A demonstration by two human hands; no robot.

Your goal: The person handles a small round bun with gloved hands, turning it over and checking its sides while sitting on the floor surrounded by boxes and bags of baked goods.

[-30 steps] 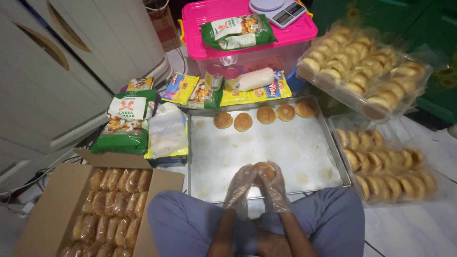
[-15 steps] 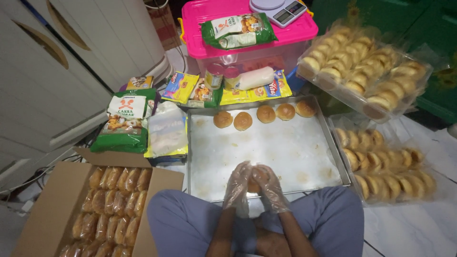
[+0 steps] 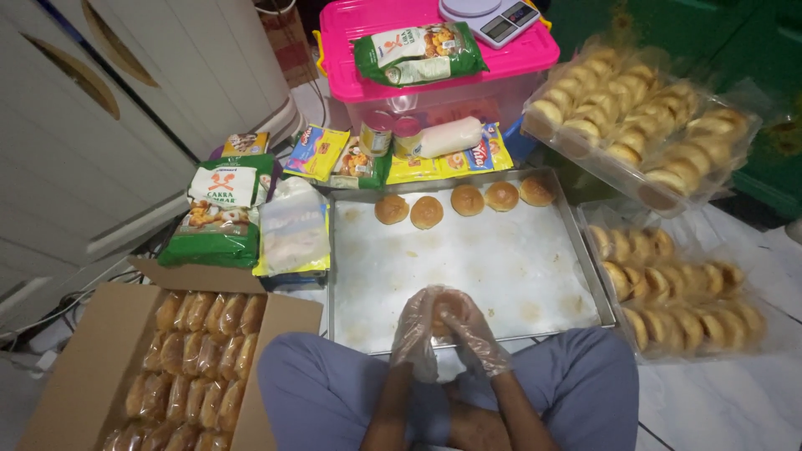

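Note:
Both my hands wear clear plastic gloves and meet over the near edge of a metal baking tray. My left hand and my right hand cup one golden bun between them. Several more buns sit in a row along the tray's far edge. The tray's surface is dusted white. My knees in blue trousers frame the tray's front.
A cardboard box of bagged buns stands at the left. Clear trays of buns lie right, another stacked behind. A pink-lidded tub with a scale, flour bags and packets sit beyond the tray.
My hands with the bun have drawn back toward me, from above the tray's front part to its near edge, and closed more tightly around the bun.

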